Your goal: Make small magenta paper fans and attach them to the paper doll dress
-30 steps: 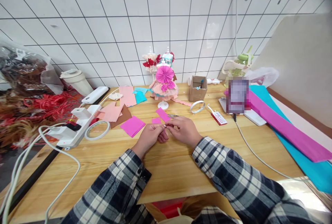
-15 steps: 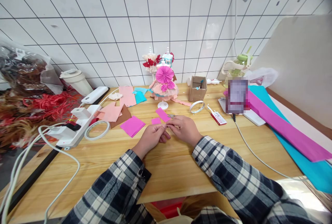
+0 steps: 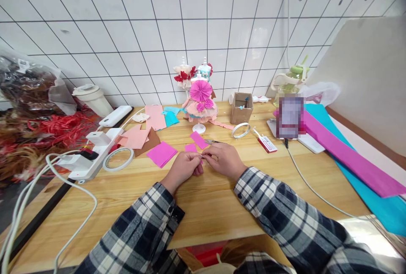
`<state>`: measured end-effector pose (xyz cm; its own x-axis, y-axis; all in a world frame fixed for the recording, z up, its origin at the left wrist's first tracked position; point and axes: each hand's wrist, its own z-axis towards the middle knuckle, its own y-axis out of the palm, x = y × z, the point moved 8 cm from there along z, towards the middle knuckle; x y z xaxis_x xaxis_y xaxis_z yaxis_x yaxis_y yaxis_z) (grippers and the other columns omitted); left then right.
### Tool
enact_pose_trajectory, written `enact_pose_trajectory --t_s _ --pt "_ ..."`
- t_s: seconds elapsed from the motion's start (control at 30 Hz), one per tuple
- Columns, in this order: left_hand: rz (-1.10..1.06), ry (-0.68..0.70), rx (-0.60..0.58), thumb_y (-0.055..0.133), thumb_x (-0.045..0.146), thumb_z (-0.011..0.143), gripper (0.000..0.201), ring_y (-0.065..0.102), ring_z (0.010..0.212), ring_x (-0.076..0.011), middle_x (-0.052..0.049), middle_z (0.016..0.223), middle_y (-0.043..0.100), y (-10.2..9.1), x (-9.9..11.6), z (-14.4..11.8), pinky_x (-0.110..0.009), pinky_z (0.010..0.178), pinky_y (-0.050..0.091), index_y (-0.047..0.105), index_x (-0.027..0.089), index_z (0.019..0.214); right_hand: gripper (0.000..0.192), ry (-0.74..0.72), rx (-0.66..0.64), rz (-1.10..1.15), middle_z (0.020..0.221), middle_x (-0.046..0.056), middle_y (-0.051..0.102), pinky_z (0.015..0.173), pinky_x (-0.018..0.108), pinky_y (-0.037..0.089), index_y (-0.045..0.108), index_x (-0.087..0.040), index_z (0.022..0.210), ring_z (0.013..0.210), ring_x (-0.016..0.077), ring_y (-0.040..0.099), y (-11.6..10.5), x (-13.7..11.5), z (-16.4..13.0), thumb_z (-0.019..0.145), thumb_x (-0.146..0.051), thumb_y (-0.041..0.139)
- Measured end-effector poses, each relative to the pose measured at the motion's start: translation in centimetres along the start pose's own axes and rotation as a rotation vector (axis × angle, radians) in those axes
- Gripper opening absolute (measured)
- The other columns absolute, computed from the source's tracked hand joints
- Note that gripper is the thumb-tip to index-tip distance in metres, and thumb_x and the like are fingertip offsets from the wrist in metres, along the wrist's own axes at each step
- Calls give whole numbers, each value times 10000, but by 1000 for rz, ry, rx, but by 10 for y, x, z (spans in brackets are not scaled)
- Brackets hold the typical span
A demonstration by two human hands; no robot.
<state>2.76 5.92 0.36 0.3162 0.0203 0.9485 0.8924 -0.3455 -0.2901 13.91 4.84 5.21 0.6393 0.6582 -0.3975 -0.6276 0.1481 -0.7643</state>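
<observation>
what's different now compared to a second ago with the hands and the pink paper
Hardly anything: the left hand and right hand stay pinched together on a small pink paper piece, shifting only slightly. The pink square, tape roll and paper doll have not moved.

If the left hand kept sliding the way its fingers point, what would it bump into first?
The left hand points right and slightly away, with its fingertips already meeting the right hand around a small pink paper piece. So it would likely press into that paper and the right hand's fingers first.
</observation>
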Motion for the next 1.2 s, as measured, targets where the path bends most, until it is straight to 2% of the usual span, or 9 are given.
enact_pose_trajectory --t_s 0.17,0.43,0.63,0.8,0.87,0.97,1.1,1.2 --pt "21 -12 37 421 237 750 262 523 407 -92 19 466 587 -1 1 0 -189 447 417 582 162 557 144 32 6 40 833 23 682 733 257 413 684 -225 923 811 154 603 0 3 0 840 -281 580" --pt "113 65 44 455 300 799 291 561 465 -106 -2 527 620 0 5 -1 -193 489 440 596 163 584 61 155 40 114 748 -14 647 618 228 383 653 -214 810 684 118 563 3 15 0 786 -193 601" --pt "86 73 49 443 320 822 298 562 473 -112 -18 567 637 -1 2 0 -202 485 438 647 152 683 163 113 26 161 800 4 656 639 230 392 679 -231 949 693 119 558 1 9 0 829 -310 603" --pt "138 120 43 447 356 836 344 570 487 -119 -18 563 645 0 4 -1 -205 500 422 643 165 627 96 159 21 186 749 -4 628 587 224 364 673 -219 845 641 109 524 5 14 1 820 -231 580" --pt "184 139 79 464 326 819 315 575 509 -125 -13 574 652 -3 7 -1 -210 517 419 664 171 632 62 214 50 251 705 -13 598 567 220 360 640 -201 790 607 104 498 6 19 1 790 -212 579" --pt "186 167 193 488 271 784 250 610 612 -150 -23 659 685 -13 13 -3 -232 599 451 706 171 718 63 369 111 424 618 -34 520 507 216 336 585 -189 750 534 98 433 10 35 -1 770 -241 557" --pt "71 214 282 503 281 784 234 631 743 -183 -51 764 701 -26 17 -4 -268 706 475 702 168 734 148 582 140 654 560 -55 432 448 219 293 549 -189 746 481 97 362 21 61 -6 752 -336 534" --pt "-59 241 298 535 277 773 208 624 857 -203 -65 820 694 -31 12 -3 -272 751 475 678 171 664 170 657 159 679 561 -52 439 446 219 294 540 -190 711 480 95 357 25 76 -9 718 -360 544"
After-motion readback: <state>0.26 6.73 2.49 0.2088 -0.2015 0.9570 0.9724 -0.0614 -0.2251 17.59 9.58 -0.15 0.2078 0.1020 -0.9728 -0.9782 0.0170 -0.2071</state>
